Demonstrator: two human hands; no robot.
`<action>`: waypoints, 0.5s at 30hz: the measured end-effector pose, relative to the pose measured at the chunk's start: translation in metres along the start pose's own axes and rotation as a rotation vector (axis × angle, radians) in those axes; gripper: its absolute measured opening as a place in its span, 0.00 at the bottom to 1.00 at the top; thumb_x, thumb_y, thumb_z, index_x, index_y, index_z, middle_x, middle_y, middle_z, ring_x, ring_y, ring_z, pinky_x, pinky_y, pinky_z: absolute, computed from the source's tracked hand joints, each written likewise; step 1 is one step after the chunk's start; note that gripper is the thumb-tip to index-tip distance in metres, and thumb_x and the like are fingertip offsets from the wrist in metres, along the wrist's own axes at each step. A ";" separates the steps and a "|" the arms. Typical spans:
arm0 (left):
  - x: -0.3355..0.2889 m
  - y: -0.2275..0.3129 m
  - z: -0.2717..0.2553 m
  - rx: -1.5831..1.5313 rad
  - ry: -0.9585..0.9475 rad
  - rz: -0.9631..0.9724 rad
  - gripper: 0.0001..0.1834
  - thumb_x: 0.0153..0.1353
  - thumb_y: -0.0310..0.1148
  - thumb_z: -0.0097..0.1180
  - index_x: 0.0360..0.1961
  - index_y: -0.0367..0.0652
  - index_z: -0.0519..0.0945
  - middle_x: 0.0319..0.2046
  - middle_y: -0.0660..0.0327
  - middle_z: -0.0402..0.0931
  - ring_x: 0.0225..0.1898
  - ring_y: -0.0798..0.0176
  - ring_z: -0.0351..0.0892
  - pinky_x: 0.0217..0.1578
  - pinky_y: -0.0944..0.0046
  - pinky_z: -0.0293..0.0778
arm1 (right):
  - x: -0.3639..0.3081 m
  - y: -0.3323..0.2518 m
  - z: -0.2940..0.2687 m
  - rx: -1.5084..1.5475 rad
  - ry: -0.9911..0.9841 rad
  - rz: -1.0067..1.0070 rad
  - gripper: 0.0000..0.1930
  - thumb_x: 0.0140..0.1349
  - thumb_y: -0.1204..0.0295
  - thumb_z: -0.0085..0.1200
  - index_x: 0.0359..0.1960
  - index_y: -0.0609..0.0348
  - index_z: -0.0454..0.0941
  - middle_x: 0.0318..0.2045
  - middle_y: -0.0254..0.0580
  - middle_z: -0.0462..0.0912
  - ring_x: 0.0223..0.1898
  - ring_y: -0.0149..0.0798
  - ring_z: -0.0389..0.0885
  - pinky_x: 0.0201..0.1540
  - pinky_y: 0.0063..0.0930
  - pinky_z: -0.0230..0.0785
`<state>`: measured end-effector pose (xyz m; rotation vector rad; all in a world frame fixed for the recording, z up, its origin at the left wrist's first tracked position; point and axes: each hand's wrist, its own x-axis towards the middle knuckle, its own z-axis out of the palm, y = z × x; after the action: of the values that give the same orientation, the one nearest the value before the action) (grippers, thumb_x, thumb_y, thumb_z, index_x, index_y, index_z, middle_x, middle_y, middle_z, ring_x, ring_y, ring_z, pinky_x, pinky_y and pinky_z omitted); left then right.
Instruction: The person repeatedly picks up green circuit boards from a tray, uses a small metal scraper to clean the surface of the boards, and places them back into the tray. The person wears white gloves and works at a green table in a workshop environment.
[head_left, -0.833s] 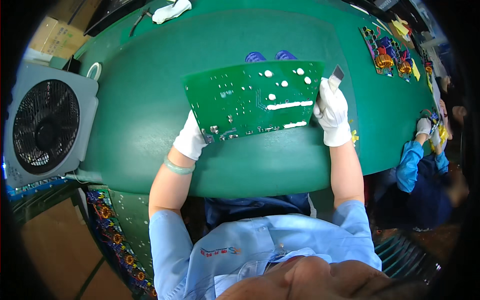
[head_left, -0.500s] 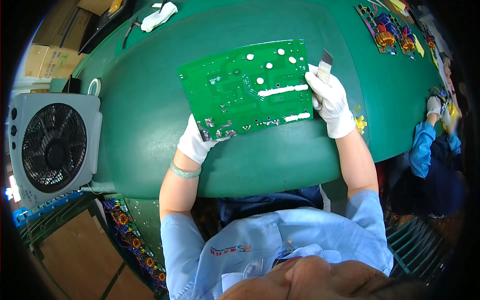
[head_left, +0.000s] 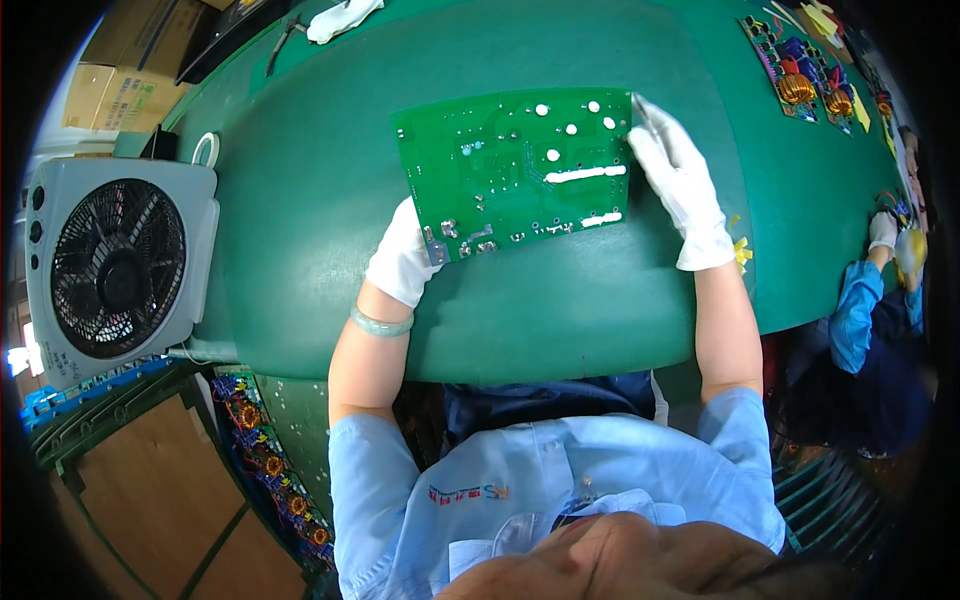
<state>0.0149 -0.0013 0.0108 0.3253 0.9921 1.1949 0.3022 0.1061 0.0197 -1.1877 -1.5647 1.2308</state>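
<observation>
A green circuit board (head_left: 490,180) is held up over the table, solder side facing me. White blobs and two thick white strips lie on its right half, and shiny solder patches run along its lower edge. My gloved left hand (head_left: 402,262) grips the board at its lower left corner. At the upper right corner is my gloved right hand (head_left: 682,185), its fingers closed around a small flat blade (head_left: 641,108). The blade shows nearly edge-on beside the board's corner, and I cannot tell whether it touches.
A grey box fan (head_left: 120,270) stands at the left. Boards with copper coils (head_left: 797,88) lie at the far right; more coil boards (head_left: 272,465) sit low on the left. A white glove (head_left: 343,20) lies at the back. A co-worker's gloved hand (head_left: 882,230) works at right.
My right hand has shifted from the board's right edge up to its upper right corner, turning the blade edge-on. The board sits slightly further right in view.
</observation>
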 end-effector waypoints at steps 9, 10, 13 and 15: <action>0.001 0.004 0.000 0.051 0.080 -0.031 0.16 0.70 0.37 0.45 0.51 0.38 0.75 0.42 0.57 0.80 0.39 0.61 0.83 0.35 0.57 0.83 | -0.026 -0.018 0.007 -0.391 -0.110 -0.560 0.18 0.59 0.78 0.54 0.50 0.52 0.84 0.36 0.41 0.79 0.30 0.33 0.79 0.33 0.24 0.73; 0.001 0.005 0.000 0.067 0.096 -0.037 0.16 0.70 0.37 0.45 0.51 0.38 0.75 0.42 0.57 0.80 0.39 0.61 0.83 0.35 0.57 0.84 | -0.030 -0.019 0.010 -0.495 -0.120 -0.573 0.20 0.56 0.79 0.56 0.52 0.50 0.83 0.34 0.40 0.79 0.27 0.34 0.79 0.29 0.23 0.73; 0.000 0.005 -0.001 0.068 0.087 -0.033 0.17 0.71 0.38 0.44 0.51 0.38 0.74 0.43 0.56 0.79 0.39 0.60 0.83 0.35 0.56 0.84 | -0.030 -0.029 0.015 -0.657 -0.094 -0.763 0.21 0.53 0.77 0.61 0.51 0.48 0.83 0.29 0.34 0.81 0.26 0.35 0.80 0.26 0.26 0.74; -0.001 0.005 0.001 0.079 0.085 -0.033 0.17 0.71 0.38 0.44 0.52 0.38 0.74 0.43 0.56 0.79 0.39 0.59 0.83 0.35 0.56 0.84 | -0.026 -0.023 0.017 -0.634 -0.083 -0.858 0.18 0.53 0.73 0.64 0.49 0.48 0.83 0.28 0.33 0.82 0.25 0.35 0.80 0.24 0.26 0.73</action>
<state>0.0125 0.0000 0.0147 0.3214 1.1168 1.1498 0.2874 0.0754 0.0381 -0.6458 -2.2685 0.2218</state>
